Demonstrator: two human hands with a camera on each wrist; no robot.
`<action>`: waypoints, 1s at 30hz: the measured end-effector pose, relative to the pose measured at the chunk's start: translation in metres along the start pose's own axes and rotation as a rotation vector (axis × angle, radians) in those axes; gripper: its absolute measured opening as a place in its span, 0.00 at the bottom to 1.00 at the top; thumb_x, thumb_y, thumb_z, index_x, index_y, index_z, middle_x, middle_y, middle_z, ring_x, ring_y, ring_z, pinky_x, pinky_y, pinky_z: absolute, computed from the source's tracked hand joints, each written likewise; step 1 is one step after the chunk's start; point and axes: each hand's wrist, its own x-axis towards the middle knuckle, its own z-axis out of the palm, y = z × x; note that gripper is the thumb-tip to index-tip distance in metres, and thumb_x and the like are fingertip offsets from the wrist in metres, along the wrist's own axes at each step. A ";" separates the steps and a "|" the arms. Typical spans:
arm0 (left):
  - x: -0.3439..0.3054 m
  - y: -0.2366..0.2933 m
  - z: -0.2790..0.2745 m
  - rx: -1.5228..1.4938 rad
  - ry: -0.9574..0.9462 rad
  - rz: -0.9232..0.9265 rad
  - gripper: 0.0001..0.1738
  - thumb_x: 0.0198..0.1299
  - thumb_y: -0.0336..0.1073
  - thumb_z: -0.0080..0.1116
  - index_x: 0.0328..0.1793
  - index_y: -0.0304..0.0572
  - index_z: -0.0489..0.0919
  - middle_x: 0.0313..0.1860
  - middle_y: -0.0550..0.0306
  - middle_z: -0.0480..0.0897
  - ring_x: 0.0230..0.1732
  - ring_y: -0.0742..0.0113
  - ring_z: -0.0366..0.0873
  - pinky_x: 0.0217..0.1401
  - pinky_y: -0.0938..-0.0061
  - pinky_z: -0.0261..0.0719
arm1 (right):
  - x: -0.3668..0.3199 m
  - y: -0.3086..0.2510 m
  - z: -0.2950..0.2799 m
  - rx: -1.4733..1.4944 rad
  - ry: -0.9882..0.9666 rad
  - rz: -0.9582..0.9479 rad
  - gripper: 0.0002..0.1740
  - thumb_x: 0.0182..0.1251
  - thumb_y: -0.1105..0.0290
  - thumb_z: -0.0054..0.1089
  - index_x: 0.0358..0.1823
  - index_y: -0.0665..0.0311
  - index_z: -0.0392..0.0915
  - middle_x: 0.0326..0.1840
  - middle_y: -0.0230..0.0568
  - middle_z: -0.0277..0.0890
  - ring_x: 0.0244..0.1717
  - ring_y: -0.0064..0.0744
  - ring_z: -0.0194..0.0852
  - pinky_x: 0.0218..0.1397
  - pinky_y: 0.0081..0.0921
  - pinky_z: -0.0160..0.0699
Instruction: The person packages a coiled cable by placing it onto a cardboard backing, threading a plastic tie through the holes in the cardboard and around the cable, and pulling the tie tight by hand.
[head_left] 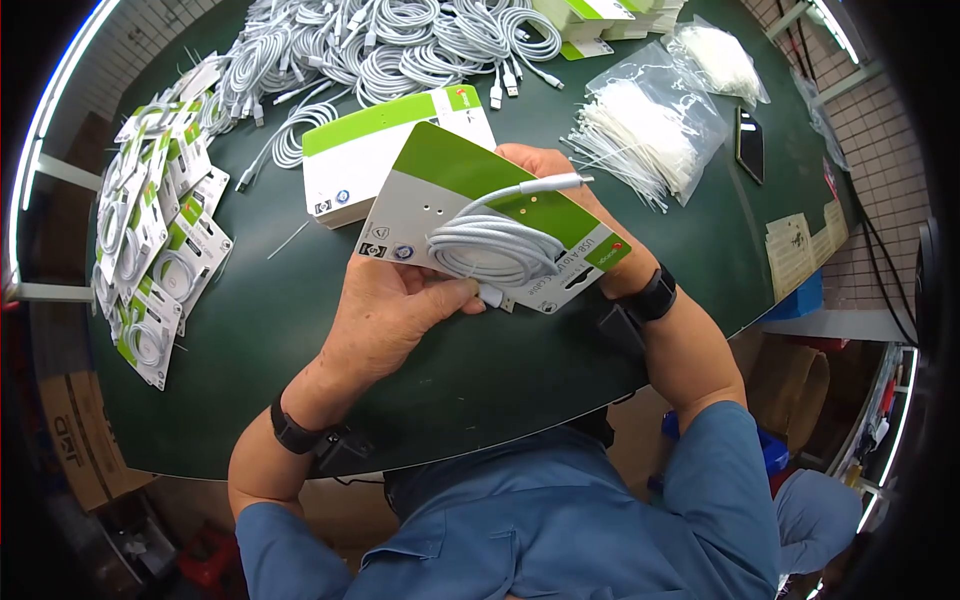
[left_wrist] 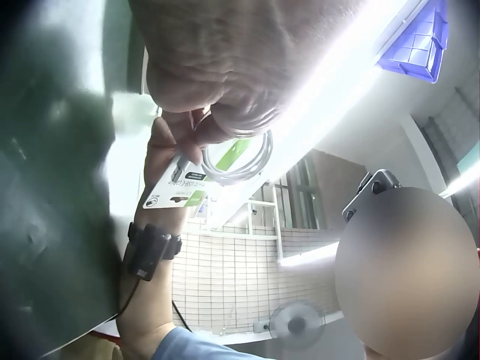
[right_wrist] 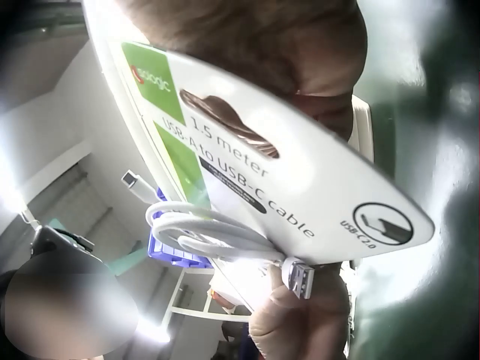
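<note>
A green-and-white cable card (head_left: 420, 180) is held tilted in front of the body, with a coiled white USB cable (head_left: 490, 248) lying against its face. My left hand (head_left: 385, 310) pinches the card's lower edge, thumb in front near the USB-A plug (head_left: 497, 297). The right hand (head_left: 540, 160) holds the card from behind at its far side, its fingers mostly hidden by it. In the right wrist view the card's printed end shows a hanging slot, and the USB-A plug (right_wrist: 300, 279) sticks out below the coil. The USB-C end (head_left: 555, 184) points right.
Behind the card lies a stack of blank cards (head_left: 350, 150). Loose coiled cables (head_left: 400, 50) heap at the back. Finished carded cables (head_left: 150, 240) pile at the left. Bags of white zip ties (head_left: 650, 130) and a phone (head_left: 749, 146) lie right on the green table (head_left: 250, 380).
</note>
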 end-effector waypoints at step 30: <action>-0.009 -0.022 0.007 -0.041 0.028 0.155 0.21 0.64 0.17 0.74 0.63 0.26 0.83 0.56 0.46 0.90 0.53 0.62 0.92 0.57 0.69 0.96 | 0.005 0.021 0.008 -0.257 -0.031 -0.260 0.24 0.76 0.59 0.75 0.64 0.67 0.84 0.57 0.38 0.88 0.55 0.21 0.84 0.58 0.24 0.86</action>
